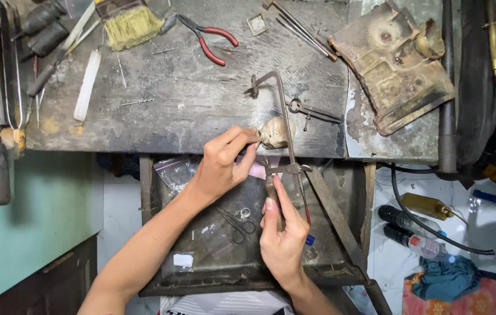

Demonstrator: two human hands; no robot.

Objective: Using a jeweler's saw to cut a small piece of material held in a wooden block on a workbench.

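Observation:
My left hand (224, 160) pinches a small piece against the worn wooden bench pin (275, 132) at the front edge of the workbench (201, 99); the piece itself is hidden by my fingertips. My right hand (283, 233) grips the dark handle of a jeweller's saw (283, 116), whose thin metal frame rises over the bench pin and onto the bench top. The blade runs down beside the pin.
Red-handled pliers (213, 41), a straw-coloured brush (133, 26), a white stick (87, 84), tweezers (297, 26) and a scorched block (391, 64) lie on the bench. An open drawer tray (201, 274) below holds small plastic bags and scissors (237, 224). Bottles (411, 233) lie on the floor at the right.

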